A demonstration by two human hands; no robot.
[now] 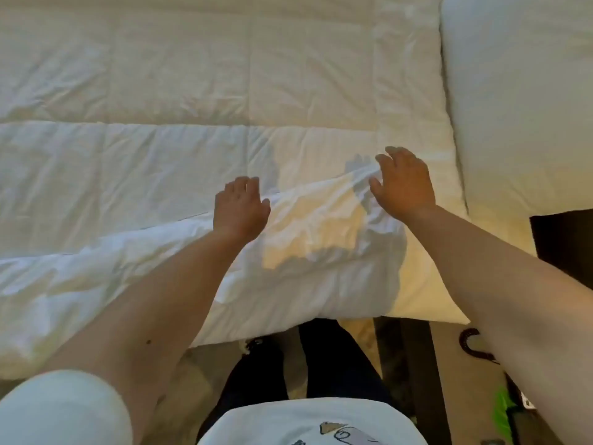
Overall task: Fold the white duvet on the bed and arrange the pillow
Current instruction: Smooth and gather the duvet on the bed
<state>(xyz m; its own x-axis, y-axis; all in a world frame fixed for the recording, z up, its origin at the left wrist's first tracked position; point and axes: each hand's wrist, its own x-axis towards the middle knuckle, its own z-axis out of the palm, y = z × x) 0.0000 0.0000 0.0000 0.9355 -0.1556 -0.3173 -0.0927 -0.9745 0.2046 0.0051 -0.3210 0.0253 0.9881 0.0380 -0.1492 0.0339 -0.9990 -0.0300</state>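
No brand, label or readable writing shows anywhere; the only marking is a small grey and tan drawing on the person's white T-shirt (308,425), cut off by the bottom edge.

The white duvet (179,91) is a soft quilted cover stitched into large rectangular panels, finely creased all over, and it spreads across the bed ahead of and to the left of both hands. Its near edge is turned back over itself into a thick, puffy, crumpled fold (305,252) that lies under and between the two hands and droops over the bedside toward the person's dark trousers (324,364).

The left hand (239,207) rests palm down on the upper edge of that fold, fingers (244,186) loosely spread and curled onto the cloth, gripping nothing. The right hand (402,181) hovers palm down at the fold's right end, fingers (385,162) apart and slightly bent; whether the fingertips touch the cloth I cannot tell. Both forearms are bare, and a white short sleeve (61,409) covers the left upper arm.

The pillow (519,101), white, smooth and plump, lies to the right of the right-hand fingers, just beside the duvet's right edge.

Below the right forearm, on the floor, sit a dark coiled cord (470,340) and something bright green (503,412), too blurred to name.
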